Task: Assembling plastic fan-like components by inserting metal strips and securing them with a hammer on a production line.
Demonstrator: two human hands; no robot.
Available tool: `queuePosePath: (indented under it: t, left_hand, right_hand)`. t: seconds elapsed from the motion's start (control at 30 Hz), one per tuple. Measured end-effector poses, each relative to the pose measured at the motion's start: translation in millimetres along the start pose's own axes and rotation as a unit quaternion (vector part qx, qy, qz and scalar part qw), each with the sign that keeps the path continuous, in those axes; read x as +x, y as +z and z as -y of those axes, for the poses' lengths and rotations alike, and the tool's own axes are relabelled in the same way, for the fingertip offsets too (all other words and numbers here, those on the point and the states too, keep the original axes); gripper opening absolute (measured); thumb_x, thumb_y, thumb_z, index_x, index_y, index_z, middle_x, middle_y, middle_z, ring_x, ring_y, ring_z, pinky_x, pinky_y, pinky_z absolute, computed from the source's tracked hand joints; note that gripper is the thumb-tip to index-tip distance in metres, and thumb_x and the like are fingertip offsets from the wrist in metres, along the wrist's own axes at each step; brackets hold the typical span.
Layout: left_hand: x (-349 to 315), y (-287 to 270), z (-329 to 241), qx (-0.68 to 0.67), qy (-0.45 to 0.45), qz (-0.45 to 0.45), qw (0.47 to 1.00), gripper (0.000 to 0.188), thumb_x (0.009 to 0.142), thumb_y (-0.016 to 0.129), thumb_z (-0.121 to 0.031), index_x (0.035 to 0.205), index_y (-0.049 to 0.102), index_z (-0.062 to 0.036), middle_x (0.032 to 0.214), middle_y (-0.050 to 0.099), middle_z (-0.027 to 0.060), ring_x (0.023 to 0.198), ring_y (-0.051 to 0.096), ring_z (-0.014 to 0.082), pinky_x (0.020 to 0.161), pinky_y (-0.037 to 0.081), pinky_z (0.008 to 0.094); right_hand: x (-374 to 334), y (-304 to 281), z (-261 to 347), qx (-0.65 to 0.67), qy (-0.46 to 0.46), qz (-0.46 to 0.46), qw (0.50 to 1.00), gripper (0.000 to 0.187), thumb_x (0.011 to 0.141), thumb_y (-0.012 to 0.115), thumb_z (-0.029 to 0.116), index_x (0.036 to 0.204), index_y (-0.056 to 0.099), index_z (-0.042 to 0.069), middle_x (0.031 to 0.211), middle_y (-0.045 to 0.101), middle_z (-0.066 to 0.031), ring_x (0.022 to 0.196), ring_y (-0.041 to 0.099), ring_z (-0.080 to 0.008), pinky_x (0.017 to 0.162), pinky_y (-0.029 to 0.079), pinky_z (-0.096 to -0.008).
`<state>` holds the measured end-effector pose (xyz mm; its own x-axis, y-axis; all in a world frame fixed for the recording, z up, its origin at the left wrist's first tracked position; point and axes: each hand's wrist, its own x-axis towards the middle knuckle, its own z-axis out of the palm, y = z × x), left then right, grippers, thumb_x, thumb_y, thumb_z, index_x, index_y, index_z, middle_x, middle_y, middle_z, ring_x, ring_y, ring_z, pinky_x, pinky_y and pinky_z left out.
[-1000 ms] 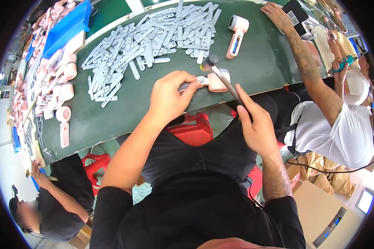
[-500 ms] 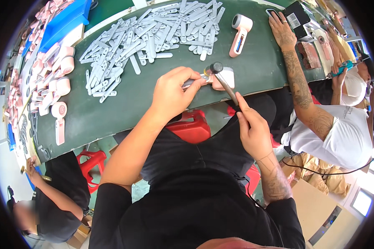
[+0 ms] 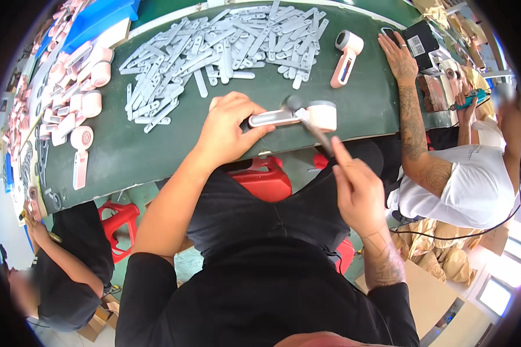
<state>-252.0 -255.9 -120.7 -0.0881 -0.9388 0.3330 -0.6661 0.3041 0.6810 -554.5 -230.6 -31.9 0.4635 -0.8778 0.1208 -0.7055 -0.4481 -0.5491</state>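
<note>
A pink handheld fan (image 3: 322,115) lies on its side at the front edge of the green table, its round head to the right. Along its handle sits a long grey cover strip (image 3: 272,118). My left hand (image 3: 228,128) is closed round the handle's left end, thumb at the near side. In my right hand (image 3: 359,188) is a small hammer (image 3: 317,134), gripped by its shaft. The hammer's dark round head, smeared by motion, is over the fan where handle and head join; whether it touches cannot be told.
A wide pile of grey strips (image 3: 214,52) covers the table beyond my hands. Another pink fan (image 3: 347,58) lies at the far right, and several (image 3: 92,87) are heaped at the left. A co-worker's tattooed arm (image 3: 411,115) rests on the table at right. A red stool (image 3: 266,179) stands below.
My left hand has shifted left along the handle, and the grey strip now shows lying along it. The hammer has moved slightly and its head is blurred. The whole view has shifted a little.
</note>
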Motion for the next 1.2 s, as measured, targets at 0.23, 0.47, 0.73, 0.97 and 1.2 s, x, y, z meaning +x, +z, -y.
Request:
queuePosePath:
  t: [0.23,0.47,0.73,0.97,1.2]
  left_hand:
    - [6,5,0,-0.022,-0.004,-0.006,1.0,0.027,0.082,0.095,-0.025,0.1,0.08,-0.0101,0.099,0.079,0.0032,0.104,0.071,0.0246,0.1,0.047,0.0419]
    - [2,5,2,-0.052,-0.071,-0.019,0.996,0.071,0.075,0.099,-0.027,0.136,0.063,-0.0163,0.092,0.076,0.0009,0.099,0.071,0.0237,0.101,0.047,0.0424]
    - [-25,-39,4,-0.174,-0.172,-0.082,0.966,0.025,0.089,0.09,-0.01,0.111,0.079,-0.0054,0.087,0.072,0.0021,0.067,0.058,0.0095,0.063,0.051,0.0286]
    - [-68,-224,93,-0.123,-0.316,-0.456,0.823,0.02,0.099,0.082,-0.014,0.114,0.076,-0.0031,0.079,0.069,-0.0007,0.066,0.058,0.0069,0.059,0.044,0.0263]
    - [-104,-379,252,0.067,-0.333,-0.503,0.795,0.078,0.091,0.088,-0.018,0.152,0.052,0.0155,0.129,0.072,0.0277,0.1,0.076,0.029,0.091,0.062,0.0396]
  right_hand:
    - [6,6,-6,0.007,-0.006,0.018,1.0,0.056,0.102,0.068,0.001,0.156,0.064,0.015,0.078,0.056,-0.0133,0.069,0.063,-0.0342,0.064,0.052,-0.0466]
    - [14,14,13,0.009,0.001,0.084,0.996,0.056,0.101,0.068,0.002,0.155,0.065,0.015,0.089,0.065,-0.0161,0.075,0.067,-0.037,0.072,0.057,-0.0446]
    - [31,-5,-61,0.184,0.129,-0.13,0.966,0.054,0.113,0.056,0.009,0.167,0.05,0.008,0.143,0.067,-0.0011,0.082,0.045,-0.0047,0.073,0.042,-0.0205]
    - [42,-12,-156,0.009,0.103,-0.169,0.98,0.049,0.107,0.069,0.008,0.155,0.061,0.0,0.145,0.072,-0.0215,0.131,0.07,-0.0267,0.112,0.051,-0.0379]
    - [117,29,-195,-0.065,0.003,-0.193,0.979,0.036,0.1,0.076,0.011,0.135,0.075,0.004,0.121,0.08,-0.0213,0.108,0.079,-0.0358,0.094,0.061,-0.04]
